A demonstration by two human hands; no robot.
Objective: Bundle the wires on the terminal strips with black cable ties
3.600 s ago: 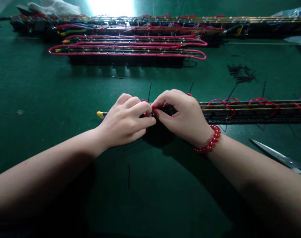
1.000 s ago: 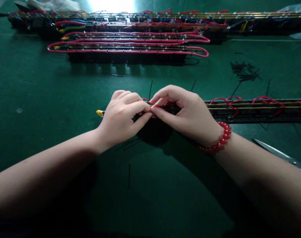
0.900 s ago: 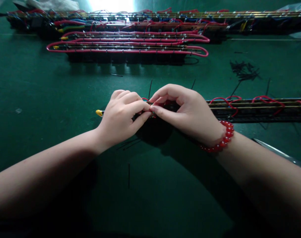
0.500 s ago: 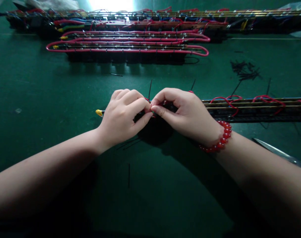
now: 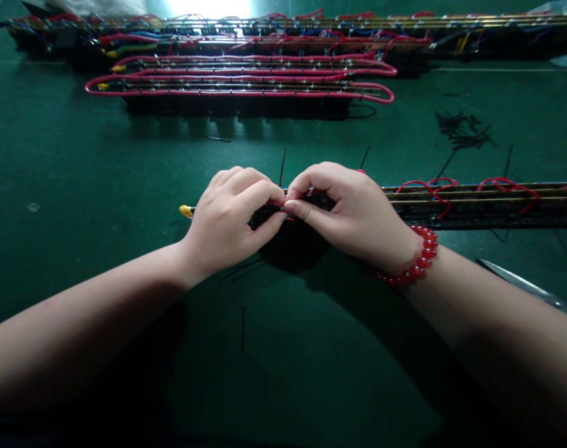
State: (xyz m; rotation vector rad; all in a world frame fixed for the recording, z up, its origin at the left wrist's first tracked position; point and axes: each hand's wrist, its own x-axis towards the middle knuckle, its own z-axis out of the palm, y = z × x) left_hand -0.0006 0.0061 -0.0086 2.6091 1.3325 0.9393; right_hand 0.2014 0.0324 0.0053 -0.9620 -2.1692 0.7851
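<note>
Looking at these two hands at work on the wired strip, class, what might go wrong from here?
The left hand and right hand largely hide their pinching point, so a slip might go unnoticed.
The bracelet could snag the nearby red wire.
The scissors lie beside the right forearm, which might brush the blade.

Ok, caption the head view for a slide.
Left hand and right hand meet at a wired strip, red cables and black strands beyond.
</note>
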